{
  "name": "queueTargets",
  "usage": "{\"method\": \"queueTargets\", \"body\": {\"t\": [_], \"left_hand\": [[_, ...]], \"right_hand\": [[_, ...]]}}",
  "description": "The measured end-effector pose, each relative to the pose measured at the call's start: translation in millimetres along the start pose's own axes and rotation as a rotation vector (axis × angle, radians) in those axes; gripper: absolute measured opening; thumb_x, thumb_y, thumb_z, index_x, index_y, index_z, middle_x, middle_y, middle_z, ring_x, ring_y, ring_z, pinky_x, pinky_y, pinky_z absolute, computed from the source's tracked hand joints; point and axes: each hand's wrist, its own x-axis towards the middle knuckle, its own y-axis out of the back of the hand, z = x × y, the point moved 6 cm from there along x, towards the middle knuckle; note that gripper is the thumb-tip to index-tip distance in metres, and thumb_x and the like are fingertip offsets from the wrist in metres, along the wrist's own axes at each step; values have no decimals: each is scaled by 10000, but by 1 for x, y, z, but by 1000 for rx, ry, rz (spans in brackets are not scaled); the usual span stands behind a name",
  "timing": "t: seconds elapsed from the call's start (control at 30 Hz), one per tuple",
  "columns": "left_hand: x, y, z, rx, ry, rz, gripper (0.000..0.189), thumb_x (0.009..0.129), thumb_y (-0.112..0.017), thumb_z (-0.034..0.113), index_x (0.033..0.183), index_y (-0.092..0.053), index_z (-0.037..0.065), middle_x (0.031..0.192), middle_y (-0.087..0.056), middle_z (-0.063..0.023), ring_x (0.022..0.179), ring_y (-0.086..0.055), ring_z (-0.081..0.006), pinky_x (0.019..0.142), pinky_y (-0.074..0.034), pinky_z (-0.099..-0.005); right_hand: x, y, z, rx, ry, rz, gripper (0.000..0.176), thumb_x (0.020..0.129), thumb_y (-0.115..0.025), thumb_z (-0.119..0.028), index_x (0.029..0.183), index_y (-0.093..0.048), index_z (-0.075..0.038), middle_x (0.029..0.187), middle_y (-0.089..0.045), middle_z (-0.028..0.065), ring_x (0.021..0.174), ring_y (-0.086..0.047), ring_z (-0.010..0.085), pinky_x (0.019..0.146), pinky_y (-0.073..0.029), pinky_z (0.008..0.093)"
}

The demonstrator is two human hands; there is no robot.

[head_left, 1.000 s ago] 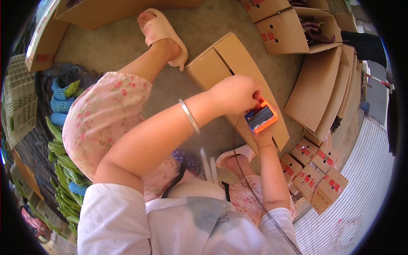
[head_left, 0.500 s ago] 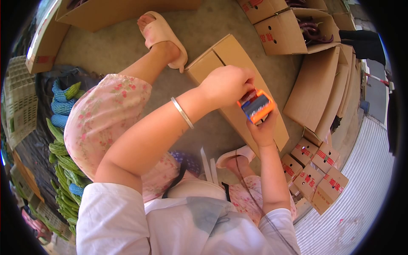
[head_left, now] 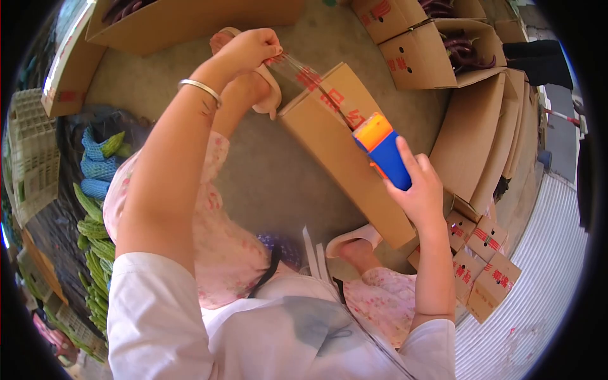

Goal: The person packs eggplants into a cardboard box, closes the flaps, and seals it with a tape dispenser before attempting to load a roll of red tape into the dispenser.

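Note:
My left hand (head_left: 250,50), with a bangle at the wrist, pinches the end of a strip of clear packing tape (head_left: 294,65) near my foot. Taut, the strip runs down to a blue and orange tape dispenser (head_left: 389,155), which my right hand (head_left: 421,187) grips by its blue body. Beneath the strip lies a long closed cardboard box (head_left: 345,168) on the floor between my feet. Red characters show along the line of the strip over the box, and the dispenser's orange head overlaps the box's right edge.
Open boxes of purple eggplants (head_left: 465,54) stand at the upper right, beside leaning flattened cartons (head_left: 472,136). Small printed boxes (head_left: 487,272) are stacked at the lower right. Bitter melons (head_left: 95,234), some in blue netting, lie at left near a pale crate (head_left: 31,152).
My left hand has moved up and left from the dispenser, drawing out the tape strip. My right hand has turned the dispenser, showing its blue side. The box has shifted slightly.

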Motion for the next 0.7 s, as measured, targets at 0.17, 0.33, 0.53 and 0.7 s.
{"method": "queueTargets", "body": {"t": [0.17, 0.33, 0.53, 0.7], "left_hand": [[36, -11, -38, 184, -85, 16, 124, 959, -530, 155, 986, -575, 43, 818, -611, -24, 778, -571, -119, 699, -470, -271], [29, -52, -29, 350, 107, 50, 154, 934, -526, 219, 1000, -614, 112, 900, -657, -31, 891, -628, -206, 774, -472, -337], [47, -154, -115, 430, -90, -12, 276, 976, -436, 267, 1141, -574, 94, 976, -664, -190, 993, -641, -326, 858, -505, -459], [45, -116, 2, 309, 66, -271, 496, 987, -373, 430, 1282, -477, 45, 1028, -659, -208, 1033, -624, -352, 879, -486, -456]], "right_hand": [[19, -12, -28, -92, 105, -7, 707, 680, -756, -255, 1342, -522, -340, 846, -518, 88, 772, -612, 259, 670, -529, 382], [30, -20, -35, -146, 76, -42, 674, 682, -749, -247, 1318, -544, -333, 822, -497, 83, 765, -602, 252, 654, -525, 373], [28, -20, -33, -120, 88, 13, 673, 667, -747, -236, 1306, -557, -326, 821, -487, 75, 741, -587, 241, 635, -523, 375], [30, -24, -30, -90, 107, 52, 658, 675, -733, -264, 1305, -560, -342, 841, -504, 85, 708, -598, 259, 628, -525, 382]]}}
